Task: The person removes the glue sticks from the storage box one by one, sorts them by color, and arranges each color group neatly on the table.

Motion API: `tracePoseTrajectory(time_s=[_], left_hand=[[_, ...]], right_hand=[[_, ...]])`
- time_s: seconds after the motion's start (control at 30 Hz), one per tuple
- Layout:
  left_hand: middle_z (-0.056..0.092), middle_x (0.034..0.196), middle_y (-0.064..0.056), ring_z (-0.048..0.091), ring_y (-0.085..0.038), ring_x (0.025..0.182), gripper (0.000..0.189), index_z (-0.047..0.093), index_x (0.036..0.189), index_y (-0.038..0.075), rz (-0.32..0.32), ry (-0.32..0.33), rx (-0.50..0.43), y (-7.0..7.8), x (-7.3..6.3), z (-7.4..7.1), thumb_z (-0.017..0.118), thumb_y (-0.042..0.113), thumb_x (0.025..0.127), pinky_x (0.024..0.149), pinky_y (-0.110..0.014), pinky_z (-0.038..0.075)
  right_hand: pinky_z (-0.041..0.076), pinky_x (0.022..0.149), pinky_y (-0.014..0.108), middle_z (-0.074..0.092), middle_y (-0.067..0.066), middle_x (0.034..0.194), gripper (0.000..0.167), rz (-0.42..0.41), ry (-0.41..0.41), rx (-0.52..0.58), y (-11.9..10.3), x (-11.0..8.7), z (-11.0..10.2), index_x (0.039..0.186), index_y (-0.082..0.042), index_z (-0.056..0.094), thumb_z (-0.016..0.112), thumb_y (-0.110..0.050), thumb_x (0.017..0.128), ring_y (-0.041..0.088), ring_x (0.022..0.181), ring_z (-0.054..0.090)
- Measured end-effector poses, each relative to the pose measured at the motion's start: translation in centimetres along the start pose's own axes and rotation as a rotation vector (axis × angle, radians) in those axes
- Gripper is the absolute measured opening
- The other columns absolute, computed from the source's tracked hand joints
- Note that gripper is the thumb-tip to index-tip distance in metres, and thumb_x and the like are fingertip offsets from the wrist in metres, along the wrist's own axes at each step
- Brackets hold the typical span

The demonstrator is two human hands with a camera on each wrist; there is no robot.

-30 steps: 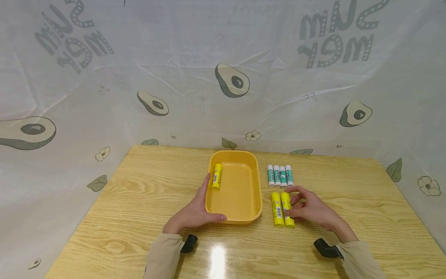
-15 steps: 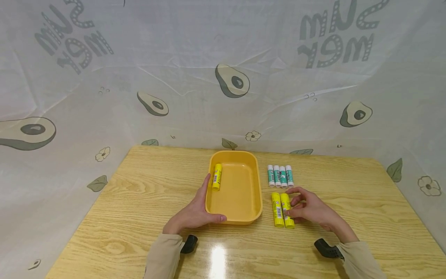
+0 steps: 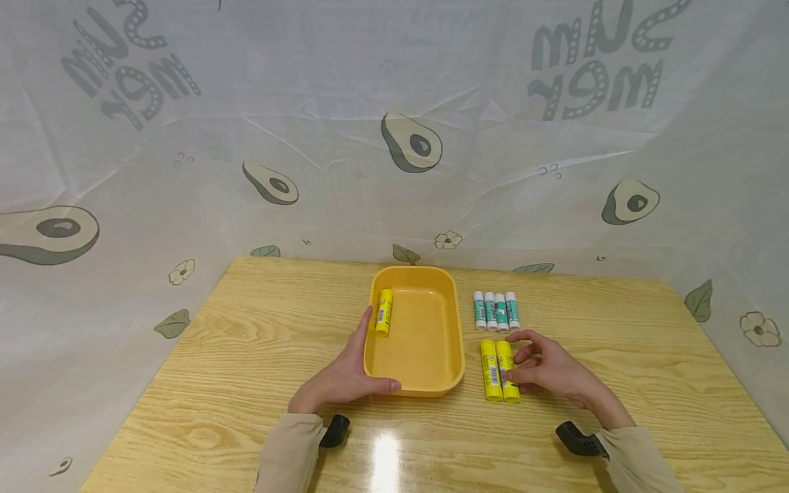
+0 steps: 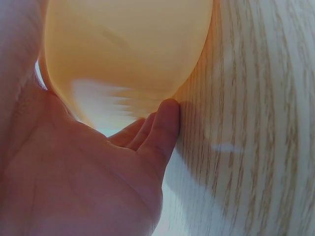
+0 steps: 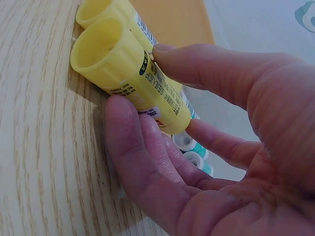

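Observation:
A yellow-orange plastic tray (image 3: pixel 425 342) stands on the table with one yellow glue stick (image 3: pixel 383 313) lying at its left side. My left hand (image 3: pixel 342 376) is spread round its near left corner, thumb along the near rim and straight fingers against the left side. To the right of the tray, two more yellow glue sticks lie side by side. My right hand (image 3: pixel 548 366) holds the right one of the pair (image 3: pixel 508 373) between thumb and fingers, while the left one (image 3: pixel 491 371) is beside it. In the right wrist view, the held glue stick (image 5: pixel 133 73) shows its hollow end.
Several smaller white-and-green glue sticks (image 3: pixel 496 312) lie in a row just beyond the yellow pair. A wood-grain table (image 3: pixel 271 308) carries everything. Behind it hangs a pale curtain (image 3: pixel 345 198) printed with avocados.
The right glue stick of the pair has shifted very slightly to the left and now lies more evenly along its neighbour. My left hand and the tray have stayed in place.

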State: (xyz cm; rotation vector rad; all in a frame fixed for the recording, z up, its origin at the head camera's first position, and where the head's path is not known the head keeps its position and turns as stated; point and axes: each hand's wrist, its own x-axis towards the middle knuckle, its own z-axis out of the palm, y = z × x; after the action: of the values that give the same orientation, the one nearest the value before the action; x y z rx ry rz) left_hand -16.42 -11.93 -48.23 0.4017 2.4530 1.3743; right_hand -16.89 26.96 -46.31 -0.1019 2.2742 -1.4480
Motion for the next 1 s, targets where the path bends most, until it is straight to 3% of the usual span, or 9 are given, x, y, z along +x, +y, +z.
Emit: tracePoseTrajectory(time_s=[0.67,1.0], left_hand=[[0.0,0.173,-0.012,0.015,-0.035,0.158,0.137,-0.015,0.162,0.039,-0.008,-0.006,0.012,-0.03,-0.02,0.01,0.088,0.053,0.074,0.124,-0.062,0.023],[-0.003,0.174,-0.009,0.012,-0.033,0.159,0.137,-0.015,0.162,0.039,-0.003,-0.009,0.006,0.0,0.0,-0.07,0.088,0.052,0.074,0.126,-0.06,0.02]], right_hand=[[0.063,0.07,0.033,0.053,0.015,0.109,0.067,0.016,0.02,-0.021,-0.31,-0.3,0.04,0.149,0.002,0.035,0.072,-0.017,0.096,0.022,0.088,0.061],[0.062,0.071,0.033,0.056,0.018,0.111,0.063,-0.005,0.051,-0.048,-0.94,-0.52,-0.21,0.149,0.002,0.037,0.068,-0.021,0.099,0.023,0.087,0.063]])
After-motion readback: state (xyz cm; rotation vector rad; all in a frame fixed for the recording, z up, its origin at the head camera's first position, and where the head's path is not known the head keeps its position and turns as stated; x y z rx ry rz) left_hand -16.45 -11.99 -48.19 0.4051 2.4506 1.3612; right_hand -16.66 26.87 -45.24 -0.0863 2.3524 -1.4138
